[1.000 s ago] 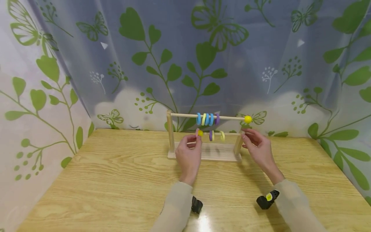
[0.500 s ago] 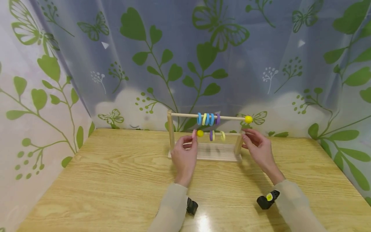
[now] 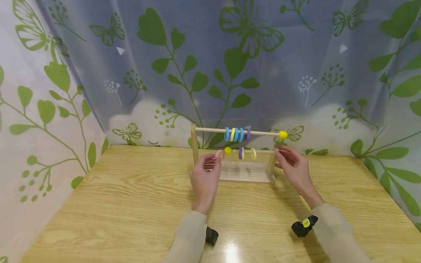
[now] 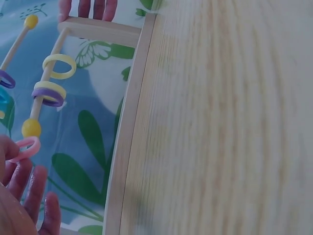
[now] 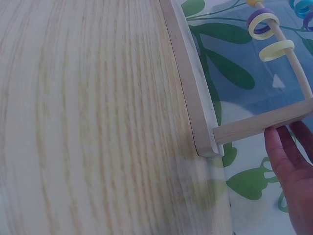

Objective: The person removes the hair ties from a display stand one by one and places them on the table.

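My left hand (image 3: 205,179) pinches a pink ring (image 4: 24,155) between thumb and fingers. The ring is just left of the yellow ball (image 3: 228,150) that ends the lower rod (image 4: 46,74) of a wooden rack. On that rod hang a purple ring (image 4: 49,96) and a pale yellow ring (image 4: 57,87) together, and another pale yellow ring (image 5: 277,50) apart. My right hand (image 3: 294,168) grips the rack's short right post (image 5: 264,120) near its top, fingers against the outer side.
The upper rod (image 3: 210,130), from the tall left post (image 3: 194,144), carries several blue, yellow and purple rings, with a yellow ball (image 3: 283,135) at its right end. The rack's base (image 3: 245,175) rests on a wood-grain table (image 3: 138,204). A patterned curtain (image 3: 184,54) hangs behind.
My left hand has moved left and slightly down with the pink ring, from the ball of the lower rod to a little beyond it. My right hand has stayed on the post.
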The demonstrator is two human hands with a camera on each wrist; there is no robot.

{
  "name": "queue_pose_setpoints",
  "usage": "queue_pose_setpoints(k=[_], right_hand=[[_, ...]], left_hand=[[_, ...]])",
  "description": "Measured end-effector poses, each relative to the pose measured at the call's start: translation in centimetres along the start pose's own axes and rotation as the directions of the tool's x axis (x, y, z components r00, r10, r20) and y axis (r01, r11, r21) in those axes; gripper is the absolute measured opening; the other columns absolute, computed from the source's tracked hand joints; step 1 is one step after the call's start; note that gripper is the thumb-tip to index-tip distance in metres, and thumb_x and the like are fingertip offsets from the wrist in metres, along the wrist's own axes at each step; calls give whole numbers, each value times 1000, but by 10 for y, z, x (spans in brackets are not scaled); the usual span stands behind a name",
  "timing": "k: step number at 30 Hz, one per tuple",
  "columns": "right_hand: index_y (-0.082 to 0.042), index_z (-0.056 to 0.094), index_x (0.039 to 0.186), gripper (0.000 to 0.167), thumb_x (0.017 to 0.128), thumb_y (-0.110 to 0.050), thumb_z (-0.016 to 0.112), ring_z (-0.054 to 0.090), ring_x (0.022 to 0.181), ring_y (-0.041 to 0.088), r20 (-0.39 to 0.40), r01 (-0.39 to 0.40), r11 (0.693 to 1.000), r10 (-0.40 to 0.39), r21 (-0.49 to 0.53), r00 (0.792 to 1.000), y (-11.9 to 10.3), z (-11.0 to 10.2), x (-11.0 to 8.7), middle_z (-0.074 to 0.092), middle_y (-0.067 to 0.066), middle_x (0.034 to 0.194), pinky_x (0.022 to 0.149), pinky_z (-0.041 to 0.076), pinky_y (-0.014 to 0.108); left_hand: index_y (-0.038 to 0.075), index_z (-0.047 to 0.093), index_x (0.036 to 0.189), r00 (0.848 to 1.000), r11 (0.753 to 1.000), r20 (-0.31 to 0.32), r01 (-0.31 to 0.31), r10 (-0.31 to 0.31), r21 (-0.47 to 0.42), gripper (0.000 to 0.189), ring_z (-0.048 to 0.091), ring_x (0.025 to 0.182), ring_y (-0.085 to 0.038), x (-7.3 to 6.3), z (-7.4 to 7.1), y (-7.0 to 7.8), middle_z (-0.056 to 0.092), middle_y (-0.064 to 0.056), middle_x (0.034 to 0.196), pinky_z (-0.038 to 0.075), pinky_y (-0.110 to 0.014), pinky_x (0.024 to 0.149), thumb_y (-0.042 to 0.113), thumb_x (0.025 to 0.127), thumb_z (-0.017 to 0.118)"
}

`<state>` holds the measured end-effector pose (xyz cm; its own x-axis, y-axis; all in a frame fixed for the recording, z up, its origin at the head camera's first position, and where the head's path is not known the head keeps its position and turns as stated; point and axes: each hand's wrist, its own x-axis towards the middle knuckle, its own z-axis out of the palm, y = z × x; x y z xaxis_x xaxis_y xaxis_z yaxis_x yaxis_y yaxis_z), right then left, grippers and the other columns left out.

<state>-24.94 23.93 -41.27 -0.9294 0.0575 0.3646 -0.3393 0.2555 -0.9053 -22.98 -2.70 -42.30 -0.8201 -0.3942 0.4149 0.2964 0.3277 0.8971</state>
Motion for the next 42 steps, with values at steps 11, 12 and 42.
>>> queue_pose_setpoints(k=[11,12,42], right_hand=[[7,59,135,39,104,-16,60,68,97,-5,-4,-9,1000,9,4,1000,1,0,0,70,-11,111,77,61,21],[7,59,135,39,104,-16,60,68,97,-5,-4,-9,1000,9,5,1000,1,0,0,70,-12,111,77,61,21],[11,55,136,43,104,-17,61,69,98,-4,17,-13,999,13,29,1000,1,0,0,70,-19,110,77,61,21]], left_hand=[[7,76,99,999,998,37,-24,26,-62,10,73,73,-22,-3,-7,-3,77,-8,86,59,-24,66,14,91,75],[7,76,98,999,998,38,-24,27,-64,10,73,73,-22,-3,-7,-3,77,-8,85,59,-24,66,14,91,75],[12,78,97,986,999,168,20,-25,27,8,71,73,-14,-2,-35,-5,77,-3,84,58,-24,69,16,91,75]])
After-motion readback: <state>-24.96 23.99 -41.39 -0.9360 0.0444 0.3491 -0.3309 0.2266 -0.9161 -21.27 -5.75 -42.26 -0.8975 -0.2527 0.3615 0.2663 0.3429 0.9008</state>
